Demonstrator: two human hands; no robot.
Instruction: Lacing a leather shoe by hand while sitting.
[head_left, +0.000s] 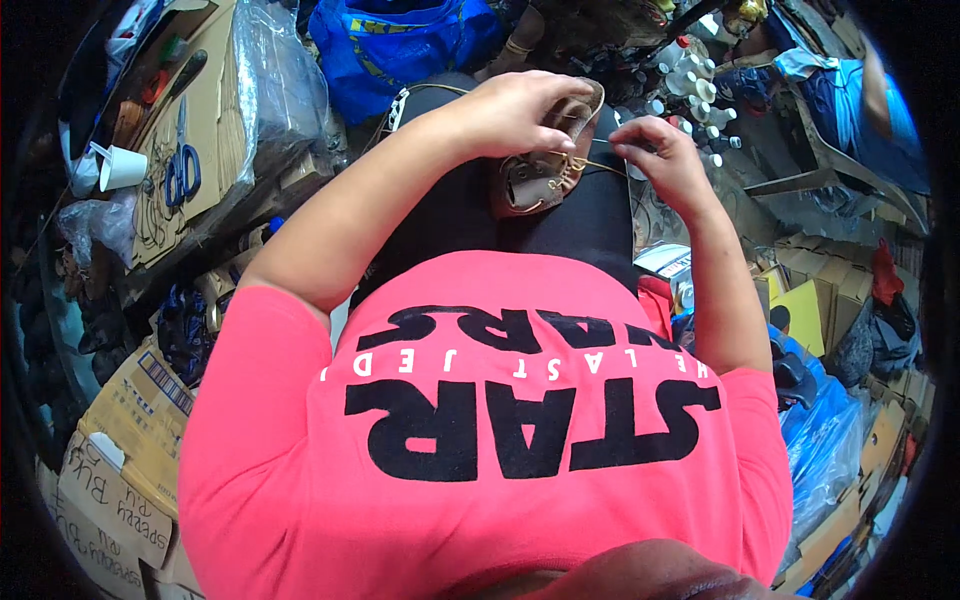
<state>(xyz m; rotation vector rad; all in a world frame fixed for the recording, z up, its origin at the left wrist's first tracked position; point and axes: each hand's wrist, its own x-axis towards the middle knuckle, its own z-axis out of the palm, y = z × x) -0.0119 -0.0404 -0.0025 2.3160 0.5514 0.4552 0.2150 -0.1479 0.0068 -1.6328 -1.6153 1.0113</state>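
Left hand [510,112] bends over the opening of a brown shoe [520,190], fingers and thumb closed on its upper edge. Right hand [668,165] hangs just beside the shoe on its right, thumb and forefinger drawn nearly together; whether they pinch the tan lace [602,165] that runs out toward them, one cannot tell. The shoe sits above the dark trousers [430,205], in the person's lap, tilted.

The lacing looks partly done: lace crosses the front of the shoe in loose loops, while a length of it trails out to the right. Drawing the slack through and tying off seem to be left, as no finished bow shows.

Open room lies mainly over the lap, between the forearms. Bottles [692,82] crowd close beyond the right hand, and a blue bag [345,55] bounds the far side. On the left, past the forearm, cardboard [215,95] makes a firm edge, with scissors [182,175] lying on it and a cup [122,168] near them.
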